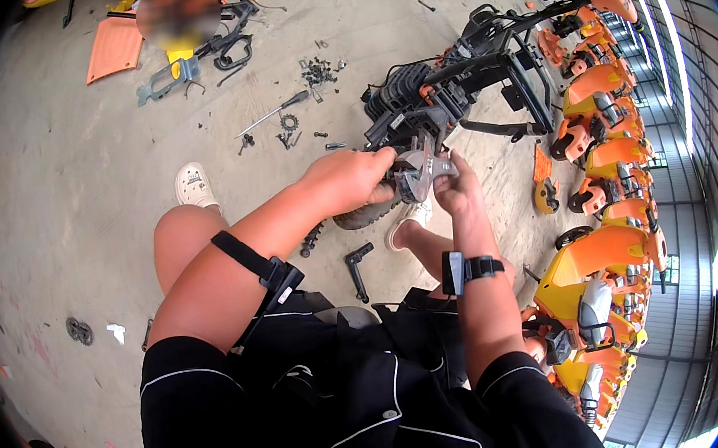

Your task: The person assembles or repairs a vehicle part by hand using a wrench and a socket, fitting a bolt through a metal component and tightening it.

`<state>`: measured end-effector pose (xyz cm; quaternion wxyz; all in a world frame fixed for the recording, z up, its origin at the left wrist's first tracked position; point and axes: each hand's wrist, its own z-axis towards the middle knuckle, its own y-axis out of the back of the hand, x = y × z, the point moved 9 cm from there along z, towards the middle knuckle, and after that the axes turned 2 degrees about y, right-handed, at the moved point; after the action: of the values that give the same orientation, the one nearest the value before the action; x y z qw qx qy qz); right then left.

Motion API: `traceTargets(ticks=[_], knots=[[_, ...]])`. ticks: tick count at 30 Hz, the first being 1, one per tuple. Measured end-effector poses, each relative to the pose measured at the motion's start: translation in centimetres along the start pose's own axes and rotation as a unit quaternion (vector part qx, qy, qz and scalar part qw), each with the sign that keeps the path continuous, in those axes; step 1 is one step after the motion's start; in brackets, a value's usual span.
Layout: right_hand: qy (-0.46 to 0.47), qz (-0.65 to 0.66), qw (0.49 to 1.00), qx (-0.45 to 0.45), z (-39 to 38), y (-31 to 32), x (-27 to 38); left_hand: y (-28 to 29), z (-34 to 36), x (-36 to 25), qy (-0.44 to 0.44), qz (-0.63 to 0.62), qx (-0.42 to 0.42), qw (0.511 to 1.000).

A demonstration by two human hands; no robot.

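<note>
In front of me stands a stripped black scooter frame (449, 83), with part of a tyre (365, 216) showing below my hands. My right hand (458, 185) is closed on a silver-grey metal part (434, 169) with a curved, jaw-like end, whose exact kind I cannot make out. This part lies against the near end of the frame. On its left side, my left hand (356, 179) has its fingers curled at a dark piece there. What those fingers grip is mostly hidden.
A screwdriver (274, 113) and scattered screws (319, 72) lie on the concrete floor, left of the frame. A black L-shaped part (359, 272) lies between my feet. Orange and yellow scooters (596, 269) line the right side. An orange panel (115, 47) lies far left near a blurred patch.
</note>
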<state>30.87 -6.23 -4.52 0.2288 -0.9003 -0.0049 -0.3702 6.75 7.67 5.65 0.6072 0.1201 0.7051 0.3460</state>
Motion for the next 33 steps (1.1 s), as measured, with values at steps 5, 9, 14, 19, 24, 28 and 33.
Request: traceTargets(ticks=[5,9,14,19,24,28,33], knots=[[0.042,0.192,0.98,0.006,-3.8,4.5,0.9,-1.3,2.0,-0.1,0.008,-0.162,-0.034,0.986],[0.07,0.25,0.965,0.044,-7.4,4.4,2.0,-1.7,3.6,0.9,0.018,-0.194,-0.1,0.976],[0.144,0.091,0.981,0.099,-13.0,3.6,2.5,-1.7,5.4,3.6,0.088,-0.211,-0.159,0.96],[0.242,-0.091,0.954,0.148,-16.5,0.3,3.6,-0.9,5.2,5.4,0.134,-0.181,-0.177,0.958],[0.382,-0.31,0.854,0.168,-21.1,-4.0,6.0,-1.5,5.1,5.7,0.126,-0.139,-0.166,0.968],[0.538,-0.465,0.664,0.231,-25.6,-8.8,6.5,-1.5,4.2,5.4,0.148,-0.088,-0.108,0.979],[0.509,-0.481,0.64,0.316,-28.2,-14.2,4.5,-2.6,2.4,5.9,0.148,0.005,-0.063,0.987]])
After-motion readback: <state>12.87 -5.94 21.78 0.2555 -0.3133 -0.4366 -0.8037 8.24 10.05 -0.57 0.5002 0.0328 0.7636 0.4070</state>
